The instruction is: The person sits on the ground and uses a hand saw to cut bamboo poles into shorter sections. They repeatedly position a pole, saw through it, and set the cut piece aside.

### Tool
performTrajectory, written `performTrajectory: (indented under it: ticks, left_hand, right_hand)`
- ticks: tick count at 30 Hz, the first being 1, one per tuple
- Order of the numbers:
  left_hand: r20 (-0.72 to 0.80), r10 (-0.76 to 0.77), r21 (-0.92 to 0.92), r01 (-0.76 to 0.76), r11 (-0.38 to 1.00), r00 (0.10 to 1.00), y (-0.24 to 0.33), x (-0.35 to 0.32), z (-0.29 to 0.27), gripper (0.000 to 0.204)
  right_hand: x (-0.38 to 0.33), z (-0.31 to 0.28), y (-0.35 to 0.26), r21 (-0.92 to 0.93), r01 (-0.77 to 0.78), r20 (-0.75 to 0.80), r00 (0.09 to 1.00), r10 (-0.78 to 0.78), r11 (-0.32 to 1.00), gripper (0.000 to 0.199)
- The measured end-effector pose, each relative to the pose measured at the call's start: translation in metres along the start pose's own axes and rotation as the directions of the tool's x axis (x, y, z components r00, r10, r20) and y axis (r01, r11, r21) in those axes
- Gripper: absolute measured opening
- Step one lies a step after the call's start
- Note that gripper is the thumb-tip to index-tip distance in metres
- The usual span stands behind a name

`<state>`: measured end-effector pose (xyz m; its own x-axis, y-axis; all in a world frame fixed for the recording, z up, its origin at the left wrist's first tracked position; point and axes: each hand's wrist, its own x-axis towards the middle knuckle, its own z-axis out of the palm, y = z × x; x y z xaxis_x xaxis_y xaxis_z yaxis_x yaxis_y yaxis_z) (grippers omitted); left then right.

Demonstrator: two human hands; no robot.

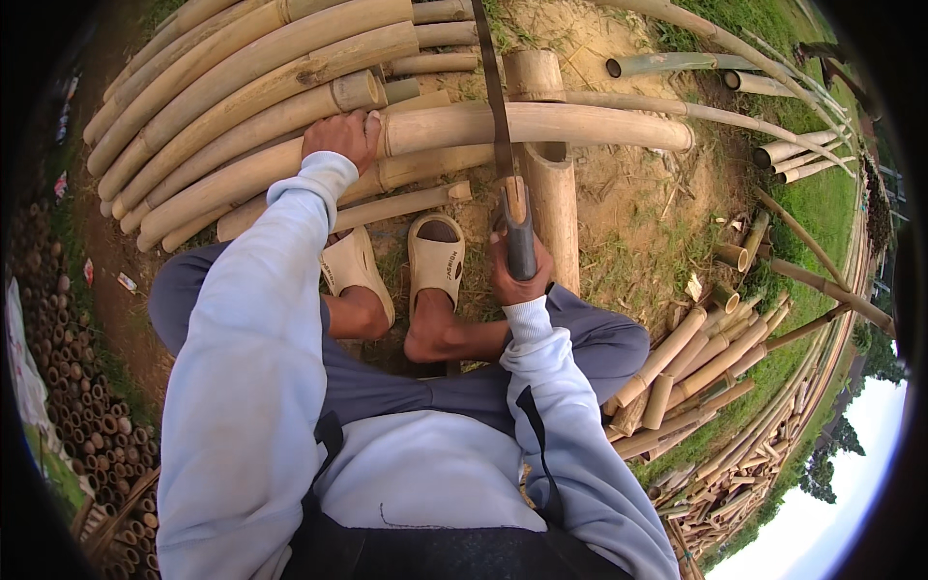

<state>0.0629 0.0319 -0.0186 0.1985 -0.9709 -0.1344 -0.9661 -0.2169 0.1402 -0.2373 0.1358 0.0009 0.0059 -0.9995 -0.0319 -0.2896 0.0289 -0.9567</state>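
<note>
While gripped, saw (495,106) seemingly lengthwise, tip away.

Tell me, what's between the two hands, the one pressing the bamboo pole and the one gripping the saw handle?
In the head view, two beige sandals on the person's feet, standing on dirt, lie between the left hand and the right hand.

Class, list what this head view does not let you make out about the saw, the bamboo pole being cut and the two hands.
1. Saw blade: its far end is cut off by the top edge.
2. Right hand: its palm is hidden behind the saw handle.
3. Left hand: its fingertips wrap behind the bamboo pole.
4. Cut depth: hidden by the blade itself.
</note>
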Motion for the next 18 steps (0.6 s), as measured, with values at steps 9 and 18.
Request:
performTrajectory:
  ticks: [9,18]
  left_hand:
    - [0.008,0.04,-0.073,-0.039,0.997,0.999,-0.003,-0.012,-0.005,0.048]
    - [0.042,0.0,-0.056,0.003,0.998,0.999,0.001,-0.006,-0.005,0.051]
  right_hand:
    - [-0.003,-0.017,-0.075,-0.152,-0.091,0.06,0.993,0.102,0.984,0.018]
    - [-0.024,0.006,0.027,-0.008,0.038,-0.054,0.998,-0.039,0.999,0.015]
